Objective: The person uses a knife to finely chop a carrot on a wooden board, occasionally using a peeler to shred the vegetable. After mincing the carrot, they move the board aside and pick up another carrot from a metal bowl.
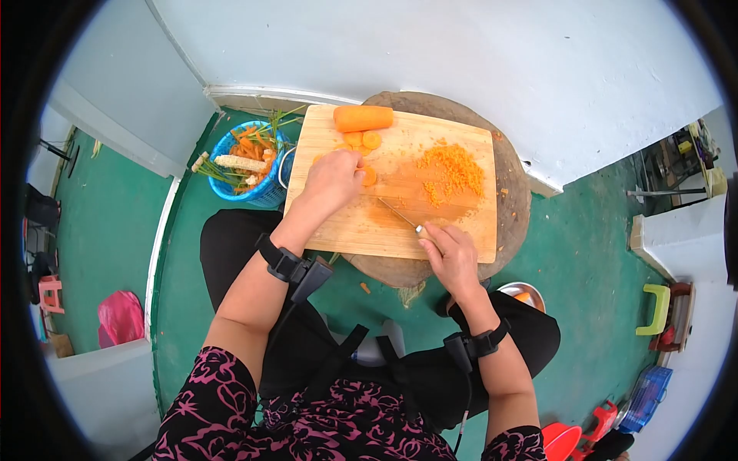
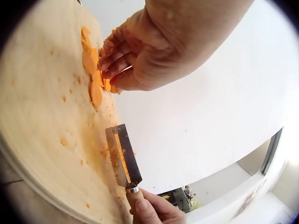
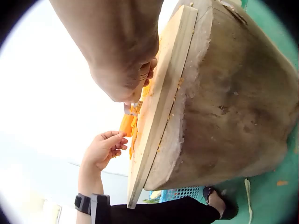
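Note:
A wooden cutting board [image 1: 330,238] lies on a tree-stump block [image 1: 513,200]. My left hand [image 1: 330,183] is over the board's left part, with thumb and curled fingers pinching carrot slices [image 2: 107,85]; the palm partly hides them. More round carrot slices [image 1: 371,140] lie beside the fingers. In my right hand [image 1: 455,257] is the wooden handle of a cleaver [image 2: 123,156], its broad blade smeared with orange bits and held low over the stained middle of the board. A thick carrot piece [image 1: 364,118] rests at the far edge. Minced carrot [image 1: 457,170] is heaped on the right side.
A blue basket [image 1: 267,197] holding peelings and green stalks stands on the floor left of the board. White wall [image 1: 461,46] rises close behind the stump. A metal bowl [image 1: 533,295] sits near my right knee. Farther right is a green stool [image 1: 652,309].

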Demonstrator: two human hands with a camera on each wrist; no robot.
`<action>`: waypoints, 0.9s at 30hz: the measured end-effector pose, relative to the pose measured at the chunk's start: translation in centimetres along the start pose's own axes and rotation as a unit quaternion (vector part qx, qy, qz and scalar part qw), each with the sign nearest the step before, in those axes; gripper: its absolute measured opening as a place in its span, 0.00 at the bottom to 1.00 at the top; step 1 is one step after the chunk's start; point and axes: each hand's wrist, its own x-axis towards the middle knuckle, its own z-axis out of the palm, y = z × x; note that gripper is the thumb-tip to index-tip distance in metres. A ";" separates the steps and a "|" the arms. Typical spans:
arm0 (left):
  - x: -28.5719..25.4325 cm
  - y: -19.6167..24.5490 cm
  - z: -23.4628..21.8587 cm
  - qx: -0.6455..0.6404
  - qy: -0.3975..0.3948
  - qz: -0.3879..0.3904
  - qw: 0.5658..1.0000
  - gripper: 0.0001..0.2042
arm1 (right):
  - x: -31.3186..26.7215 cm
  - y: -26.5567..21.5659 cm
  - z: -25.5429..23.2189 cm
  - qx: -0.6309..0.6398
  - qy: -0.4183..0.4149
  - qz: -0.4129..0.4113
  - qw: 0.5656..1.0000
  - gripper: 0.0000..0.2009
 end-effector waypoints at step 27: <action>0.1 -0.6 2.4 0.048 0.000 0.056 0.997 0.10 | 1.2 4.8 -2.0 -0.100 0.057 0.139 0.984 0.14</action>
